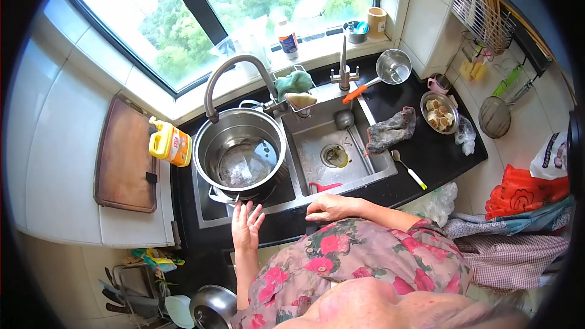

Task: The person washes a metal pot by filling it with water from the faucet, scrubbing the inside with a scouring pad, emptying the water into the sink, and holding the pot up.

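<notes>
My left hand [246,226] is raised at the front edge of the sink, palm up and fingers spread, with nothing in it. Just beyond its fingertips stands a large steel pot [208,176] in the left basin, with clear water inside. Over the pot arches a grey gooseneck faucet [239,61]. My right hand [332,207] rests at the counter's front edge, its fingers curled together; nothing shows in them, though their underside is hidden. Close by, a red-handled tool [324,187] lies in the right basin [304,152], where a steel ladle [345,120] leans.
A yellow jug [170,143] stands left of the pot. To the right lie a grey cloth [391,131], a spoon [409,169], a bowl of food pieces [440,113] and an orange-handled saucepan [393,67]. Sponges [294,85] sit in a rack behind the sink.
</notes>
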A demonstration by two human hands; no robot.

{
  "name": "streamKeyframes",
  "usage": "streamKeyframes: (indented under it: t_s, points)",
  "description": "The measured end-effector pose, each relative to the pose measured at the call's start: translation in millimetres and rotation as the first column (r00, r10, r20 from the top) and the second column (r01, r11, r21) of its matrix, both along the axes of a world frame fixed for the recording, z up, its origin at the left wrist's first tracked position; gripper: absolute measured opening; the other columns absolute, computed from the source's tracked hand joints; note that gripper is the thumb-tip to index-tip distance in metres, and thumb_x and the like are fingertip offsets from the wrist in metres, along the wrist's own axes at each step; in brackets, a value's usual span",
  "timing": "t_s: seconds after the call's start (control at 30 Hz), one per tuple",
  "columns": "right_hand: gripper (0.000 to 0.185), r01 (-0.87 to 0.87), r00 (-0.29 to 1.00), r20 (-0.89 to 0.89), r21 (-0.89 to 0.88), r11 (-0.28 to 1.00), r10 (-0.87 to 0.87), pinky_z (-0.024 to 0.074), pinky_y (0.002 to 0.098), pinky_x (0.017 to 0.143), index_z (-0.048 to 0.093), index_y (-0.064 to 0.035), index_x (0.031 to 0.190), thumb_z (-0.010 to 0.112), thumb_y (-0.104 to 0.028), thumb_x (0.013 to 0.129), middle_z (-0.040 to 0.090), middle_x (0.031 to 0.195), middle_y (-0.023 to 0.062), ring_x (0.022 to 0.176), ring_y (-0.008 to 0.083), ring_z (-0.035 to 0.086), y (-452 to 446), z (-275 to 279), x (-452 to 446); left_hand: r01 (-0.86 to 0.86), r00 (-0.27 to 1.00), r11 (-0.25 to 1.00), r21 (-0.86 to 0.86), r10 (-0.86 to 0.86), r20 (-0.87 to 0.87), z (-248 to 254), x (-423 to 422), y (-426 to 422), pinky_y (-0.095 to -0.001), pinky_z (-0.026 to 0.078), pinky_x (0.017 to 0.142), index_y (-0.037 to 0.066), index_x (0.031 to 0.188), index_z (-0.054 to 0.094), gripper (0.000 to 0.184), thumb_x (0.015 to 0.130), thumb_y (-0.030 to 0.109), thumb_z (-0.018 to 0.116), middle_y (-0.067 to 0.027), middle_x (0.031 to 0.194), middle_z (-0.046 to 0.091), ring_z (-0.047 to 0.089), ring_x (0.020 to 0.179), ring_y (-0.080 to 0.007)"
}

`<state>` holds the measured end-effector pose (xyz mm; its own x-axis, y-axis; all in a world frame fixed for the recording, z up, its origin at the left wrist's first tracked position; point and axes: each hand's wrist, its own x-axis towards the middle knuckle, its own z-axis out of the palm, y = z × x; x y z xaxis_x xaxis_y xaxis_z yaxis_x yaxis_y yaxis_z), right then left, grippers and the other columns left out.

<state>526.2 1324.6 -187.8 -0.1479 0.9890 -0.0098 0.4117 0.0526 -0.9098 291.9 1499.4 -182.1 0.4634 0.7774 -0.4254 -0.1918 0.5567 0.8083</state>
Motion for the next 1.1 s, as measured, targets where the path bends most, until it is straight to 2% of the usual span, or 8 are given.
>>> streamKeyframes:
  t_s: [0.27,0.37,0.47,0.53,0.6,0.63,0.8,1.1]
  points:
    - [0.033,-0.171,0.985,-0.046,-0.055,0.984,0.168,0.0482,0.0382,0.068,0.065,0.0004,0.097,0.055,-0.03,0.093,0.065,0.079,0.0177,0.072,0.0304,0.063,11.5,-16.5,4.5,-0.097,0.995,0.995,-0.021,0.096,-0.039,-5.9,-13.8,-21.1,-0.04,0.053,0.083,0.004,0.142,0.028,0.059,0.095,0.024,0.057,-0.0205,0.131,0.05,0.06,0.109,-0.0325]
    - [0.035,-0.162,0.983,-0.09,-0.023,0.987,0.159,0.0458,0.0376,0.064,0.064,0.0026,0.093,0.056,-0.031,0.093,0.062,0.073,0.0159,0.065,0.0256,0.059,16.3,-2.3,1.9,0.101,0.984,0.995,0.001,-0.1,-0.145,-1.4,-22.0,-18.2,-0.0332,0.055,0.073,0.0,0.119,0.054,0.033,0.095,0.023,0.057,-0.014,0.105,0.065,0.067,0.089,-0.0235]
    - [0.033,-0.143,0.982,-0.127,-0.015,0.99,0.14,0.0445,0.0351,0.06,0.064,0.0027,0.09,0.059,-0.029,0.091,0.06,0.069,0.013,0.062,0.0198,0.055,19.3,4.9,-0.3,0.577,0.743,0.814,0.068,-0.488,-0.458,0.1,-60.0,-16.7,-0.0266,0.052,0.063,0.002,0.091,0.065,0.019,0.093,0.02,0.06,-0.0048,0.079,0.065,0.064,0.071,-0.0132]
    - [0.031,-0.154,0.975,-0.175,-0.098,0.983,0.135,0.044,0.0342,0.059,0.064,0.0024,0.087,0.062,-0.029,0.09,0.06,0.067,0.0106,0.061,0.0166,0.055,20.4,13.7,-3.4,0.72,0.564,0.693,-0.044,-0.621,-0.543,-0.3,-90.0,-19.2,-0.0237,0.049,0.063,0.001,0.086,0.066,0.017,0.091,0.017,0.062,-0.0001,0.077,0.064,0.059,0.069,-0.0073]
    - [0.026,-0.177,0.971,-0.182,-0.127,0.976,0.153,0.0447,0.0305,0.057,0.064,0.0013,0.088,0.064,-0.025,0.088,0.061,0.066,0.0069,0.061,0.0112,0.054,22.4,9.7,-8.3,0.786,0.491,0.604,-0.132,-0.74,-0.459,-38.5,-131.7,-24.5,-0.0229,0.049,0.068,-0.002,0.094,0.066,0.016,0.087,0.013,0.065,0.0016,0.085,0.065,0.056,0.075,-0.0051]
    - [0.026,-0.207,0.963,-0.21,-0.16,0.965,0.171,0.0447,0.0303,0.057,0.064,0.0014,0.087,0.065,-0.025,0.087,0.061,0.067,0.0067,0.061,0.0112,0.054,22.0,9.3,-11.7,0.811,0.536,0.57,-0.134,-0.814,-0.223,-35.0,-139.5,-30.9,-0.0245,0.048,0.078,-0.004,0.103,0.065,0.024,0.083,0.01,0.068,0.0016,0.095,0.065,0.055,0.084,-0.0063]
    - [0.028,-0.29,0.952,-0.181,-0.263,0.92,0.248,0.045,0.0306,0.058,0.064,0.0016,0.087,0.068,-0.025,0.083,0.061,0.068,0.0067,0.063,0.0117,0.055,30.6,21.9,-18.8,0.872,0.401,0.477,-0.108,-0.824,-0.401,-36.1,-154.6,-35.3,-0.0295,0.046,0.091,-0.001,0.112,0.064,0.036,0.077,0.009,0.07,-0.003,0.107,0.065,0.056,0.098,-0.0125]
    - [0.031,-0.351,0.936,-0.068,-0.241,0.905,0.344,0.0444,0.0344,0.062,0.064,0.0005,0.093,0.064,-0.03,0.084,0.059,0.069,0.0085,0.065,0.0193,0.055,38.3,26.1,-27.4,0.912,0.321,0.375,-0.168,-0.904,-0.282,-44.9,-170.3,-34.5,-0.0296,0.045,0.093,0.0,0.117,0.06,0.04,0.079,0.01,0.07,-0.0032,0.112,0.063,0.055,0.101,-0.0123]
